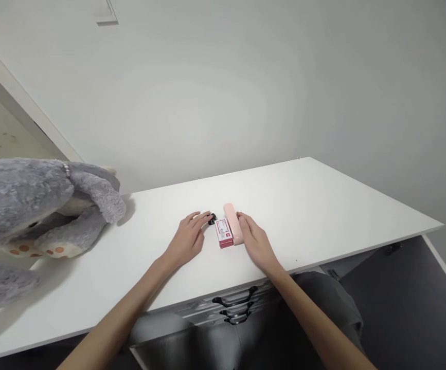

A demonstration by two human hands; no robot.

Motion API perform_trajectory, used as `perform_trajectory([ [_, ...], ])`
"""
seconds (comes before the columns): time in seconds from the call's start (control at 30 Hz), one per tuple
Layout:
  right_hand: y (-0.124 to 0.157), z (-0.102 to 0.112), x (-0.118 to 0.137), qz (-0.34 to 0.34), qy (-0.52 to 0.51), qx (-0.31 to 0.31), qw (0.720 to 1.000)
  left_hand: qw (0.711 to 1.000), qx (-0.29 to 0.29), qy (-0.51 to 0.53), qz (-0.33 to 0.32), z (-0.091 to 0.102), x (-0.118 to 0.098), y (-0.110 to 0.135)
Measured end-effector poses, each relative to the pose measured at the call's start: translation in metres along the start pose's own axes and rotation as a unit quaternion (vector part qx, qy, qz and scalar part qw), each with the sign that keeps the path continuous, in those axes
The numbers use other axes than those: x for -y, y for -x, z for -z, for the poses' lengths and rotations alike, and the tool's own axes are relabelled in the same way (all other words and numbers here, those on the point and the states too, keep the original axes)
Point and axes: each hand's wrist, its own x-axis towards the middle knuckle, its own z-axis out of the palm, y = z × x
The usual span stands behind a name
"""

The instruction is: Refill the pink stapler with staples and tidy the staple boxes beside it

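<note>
A pink elongated case (233, 223) lies on the white tabletop, close beside a stack of small red-and-white boxes (224, 231). My right hand (256, 240) rests along the case's right side, fingers extended and thumb by its edge, not wrapped around it. On the other side, my left hand (188, 237) is open with its fingers stretched out. Its fingertips touch a small black object (211, 219) at the upper left of the boxes; its kind is partly hidden by the fingers.
A large grey plush toy (56, 205) sits on the left end of the white tabletop (323, 216). Behind runs a plain wall (223, 92). Below the front edge are drawers with black handles (236, 298) and an open cabinet door (411, 298) at right.
</note>
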Motion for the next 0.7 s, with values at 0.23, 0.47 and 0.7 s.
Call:
perform_trajectory([
  [0.23, 0.0, 0.0, -0.003, 0.003, -0.003, -0.002, 1.0, 0.998, 0.035, 0.057, -0.022, -0.003, -0.009, -0.011],
  [0.47, 0.001, 0.001, 0.001, 0.0, 0.007, -0.006, 1.0, 0.993, 0.014, 0.116, 0.021, -0.002, -0.012, -0.008],
  [0.7, 0.001, -0.001, -0.004, -0.007, 0.006, -0.016, 1.0, 0.97, -0.048, 0.209, 0.115, -0.002, 0.005, -0.011],
])
